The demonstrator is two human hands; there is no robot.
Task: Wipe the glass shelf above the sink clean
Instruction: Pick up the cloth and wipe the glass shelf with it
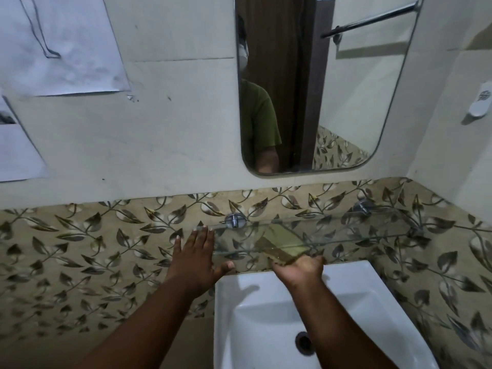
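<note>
glass shelf (346, 230): clear pane on the leaf-patterned tile wall, above the white sink (266, 302), below the mirror (319, 102); its edges are faint and hard to trace.
hidden: right fingers lie under or behind the glass, blurred.
left hand (198, 258): open, fingers spread flat at the shelf's left end, gripping nothing.
right hand (299, 271): palm up at the front edge, against a yellow-green cloth (282, 243) seen through the glass; grip cannot be told.
fittings: round chrome bracket (234, 219) at the back edge.
around: paper sheets (66, 43) taped on the pale upper wall, cut off at left.
</note>
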